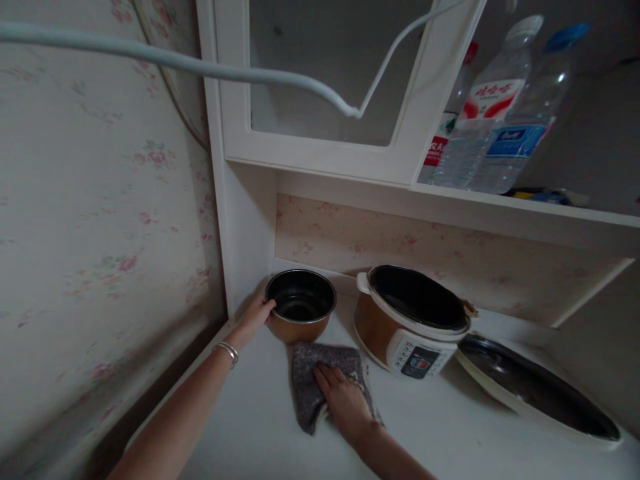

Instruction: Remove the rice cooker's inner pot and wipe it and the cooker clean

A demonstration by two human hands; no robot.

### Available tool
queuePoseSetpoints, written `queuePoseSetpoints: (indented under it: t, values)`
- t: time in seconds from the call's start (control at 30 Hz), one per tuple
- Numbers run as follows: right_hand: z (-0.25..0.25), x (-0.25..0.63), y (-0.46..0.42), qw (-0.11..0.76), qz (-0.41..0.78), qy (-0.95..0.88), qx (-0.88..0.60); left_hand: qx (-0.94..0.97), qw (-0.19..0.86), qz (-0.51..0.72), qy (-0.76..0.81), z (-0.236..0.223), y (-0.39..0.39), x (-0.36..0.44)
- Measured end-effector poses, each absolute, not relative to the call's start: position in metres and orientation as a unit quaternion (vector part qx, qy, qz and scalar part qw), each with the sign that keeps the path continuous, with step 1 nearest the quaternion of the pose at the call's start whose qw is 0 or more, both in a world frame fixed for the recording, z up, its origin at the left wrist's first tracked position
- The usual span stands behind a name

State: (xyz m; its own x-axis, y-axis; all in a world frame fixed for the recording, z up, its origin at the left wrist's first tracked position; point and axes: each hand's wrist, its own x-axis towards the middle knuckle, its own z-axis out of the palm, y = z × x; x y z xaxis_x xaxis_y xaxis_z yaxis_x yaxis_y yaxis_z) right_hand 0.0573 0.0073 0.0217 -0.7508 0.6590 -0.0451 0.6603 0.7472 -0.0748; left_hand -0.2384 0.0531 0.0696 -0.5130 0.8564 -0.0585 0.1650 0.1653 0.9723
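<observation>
White worktop [260, 427], btm of frame, runs in from nr edge. R hand [345, 403], btm ctr, palm down, flat on grey-brown cloth [307, 377]; fingers extended, held close tog., not gripping. Cloth spread on worktop, edges uneven, nr corner folded a bit; far edge just by pot's base.

L hand [256, 315], ctr-left, pinches rim of pot [303, 330] at its left side, thumb at rim; other fingers mostly hidden, can't tell exact hold. Silvery bracelet [231, 352] on L wrist. Pot upright on worktop, ctr of frame, tan outside, black inside, shiny rim.

Right of pot, apart from it: cooker [373, 327], tan body w/ white trim, lidless, dark interior, control panel [423, 358] facing nr side. Lid [535, 387], lower right, dark w/ pale edge, lies beside cooker.

Behind: strip of floral wallpaper [350, 233] across mid-frame. More of same on wall, left side of frame.

Above, top ctr: white cabinet door [325, 157] w/ glass pane. White cable [225, 69] crosses in front, from upper left, w/ sharp bend. Upper right, shelf w/ clear plastic bottles [487, 107]: caps red, white, blue.
</observation>
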Motion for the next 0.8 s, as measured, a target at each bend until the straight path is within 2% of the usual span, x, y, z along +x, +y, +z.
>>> queuePoseSetpoints:
  t: [0.23, 0.37, 0.47, 0.57, 0.67, 0.73, 0.8]
  values:
    - [0.037, 0.094, 0.027, -0.036, -0.122, 0.935, 0.332, 0.385, 0.334, 0.524, 0.682, 0.064, 0.059, -0.246]
    - [0.083, 0.107, 0.033, -0.116, -0.238, 0.908, 0.325, 0.401, 0.338, 0.506, 0.684, 0.061, 0.065, -0.253]
    - [0.135, 0.111, 0.046, -0.195, -0.266, 0.875, 0.355, 0.416, 0.325, 0.489, 0.695, 0.064, 0.069, -0.261]
    - [0.189, 0.11, 0.065, -0.276, -0.234, 0.869, 0.338, 0.43, 0.292, 0.472, 0.712, 0.075, 0.072, -0.272]
    - [0.233, 0.098, 0.087, -0.335, -0.115, 0.888, 0.293, 0.433, 0.236, 0.469, 0.732, 0.091, 0.075, -0.284]
    - [0.25, 0.084, 0.102, -0.347, -0.01, 0.902, 0.257, 0.427, 0.198, 0.474, 0.744, 0.1, 0.075, -0.286]
    - [0.256, 0.065, 0.118, -0.324, 0.06, 0.92, 0.215, 0.422, 0.17, 0.476, 0.753, 0.103, 0.073, -0.28]
